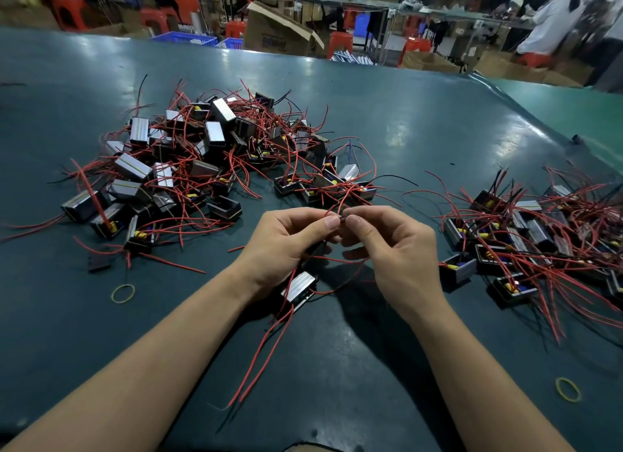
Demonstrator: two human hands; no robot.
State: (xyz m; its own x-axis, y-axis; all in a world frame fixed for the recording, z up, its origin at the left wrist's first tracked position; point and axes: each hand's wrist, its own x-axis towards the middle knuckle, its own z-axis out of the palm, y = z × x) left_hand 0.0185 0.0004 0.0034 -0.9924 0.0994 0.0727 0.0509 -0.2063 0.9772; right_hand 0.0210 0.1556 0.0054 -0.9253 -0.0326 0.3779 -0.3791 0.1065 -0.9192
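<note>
left hand (290,239): pinching wire ends (341,216) | right hand (387,246): pinching the same ends, thumbs meeting (likely to twist them together) | wired module (300,286): under left wrist, between the two module piles (188,168)

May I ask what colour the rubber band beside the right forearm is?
Yellow: the rubber band shows best in the head view.

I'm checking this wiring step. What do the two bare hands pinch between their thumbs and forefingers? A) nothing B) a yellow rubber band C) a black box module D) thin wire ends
D: the left hand and the right hand both pinch thin wire ends where their thumbs meet.
</note>
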